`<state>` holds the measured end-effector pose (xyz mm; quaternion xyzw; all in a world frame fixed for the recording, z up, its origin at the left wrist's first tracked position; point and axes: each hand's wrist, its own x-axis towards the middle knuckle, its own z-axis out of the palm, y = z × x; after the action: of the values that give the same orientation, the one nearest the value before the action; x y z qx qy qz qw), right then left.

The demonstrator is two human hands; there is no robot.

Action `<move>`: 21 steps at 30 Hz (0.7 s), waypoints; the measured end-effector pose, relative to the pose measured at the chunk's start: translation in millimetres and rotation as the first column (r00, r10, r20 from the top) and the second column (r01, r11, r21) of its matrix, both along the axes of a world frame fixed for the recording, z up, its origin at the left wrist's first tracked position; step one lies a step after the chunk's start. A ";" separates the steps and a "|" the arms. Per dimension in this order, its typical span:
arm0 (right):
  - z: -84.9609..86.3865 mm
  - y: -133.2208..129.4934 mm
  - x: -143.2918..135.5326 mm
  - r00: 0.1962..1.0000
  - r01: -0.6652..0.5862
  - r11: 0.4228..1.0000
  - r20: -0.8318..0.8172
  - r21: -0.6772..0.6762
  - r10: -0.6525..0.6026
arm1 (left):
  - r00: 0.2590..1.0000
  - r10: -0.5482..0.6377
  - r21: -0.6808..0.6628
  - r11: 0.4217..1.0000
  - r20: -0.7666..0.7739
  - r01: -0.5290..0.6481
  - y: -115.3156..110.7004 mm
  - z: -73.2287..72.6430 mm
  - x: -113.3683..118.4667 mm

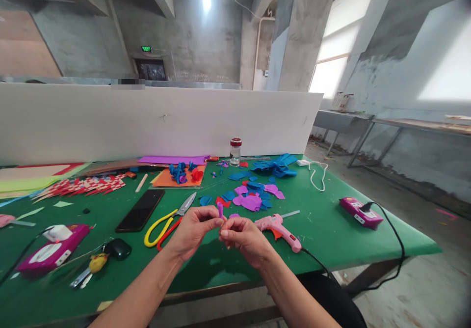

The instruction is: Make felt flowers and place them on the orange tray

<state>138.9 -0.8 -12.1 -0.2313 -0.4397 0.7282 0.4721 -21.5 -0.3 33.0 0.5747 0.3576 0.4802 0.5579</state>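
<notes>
Between my two hands, above the green table, is a small rolled piece of purple paper (pixel 220 210). My left hand (pixel 198 227) pinches it between thumb and fingertips, its top end sticking up. Right beside it, my right hand (pixel 245 239) has its fingertips pressed together at the lower end of the roll; what lies between them is mostly hidden. A pink glue gun (pixel 281 227) lies just right of my right hand. Scissors (pixel 171 220) with yellow and red handles lie left of my left hand. Cut purple petals (pixel 250 201) and blue pieces (pixel 263 188) are scattered beyond my hands.
A black phone (pixel 140 211), keys (pixel 88 271) and a purple power strip (pixel 55 249) lie to the left. Finished paper flowers (pixel 180 172) rest on orange paper. A glass jar (pixel 235 152) stands before the white divider (pixel 162 122). Another power strip (pixel 360 212) sits at right.
</notes>
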 end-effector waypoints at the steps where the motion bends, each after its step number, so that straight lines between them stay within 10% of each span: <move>1: -0.5 0.4 -0.4 1.000 0.001 1.000 -0.002 -0.011 -0.001 | 1.000 0.016 -0.004 1.000 0.006 -0.016 -0.3 -0.2 1.6; 21: -2.7 3.8 -2.5 0.998 0.056 0.994 0.025 -0.089 -0.054 | 0.998 0.045 -0.189 0.981 0.045 -0.036 8.2 -7.4 -3.3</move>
<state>136.4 3.0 -14.8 -0.2726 -0.4054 0.7313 0.4760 -24.7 7.9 25.6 0.4999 0.3992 0.4694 0.6085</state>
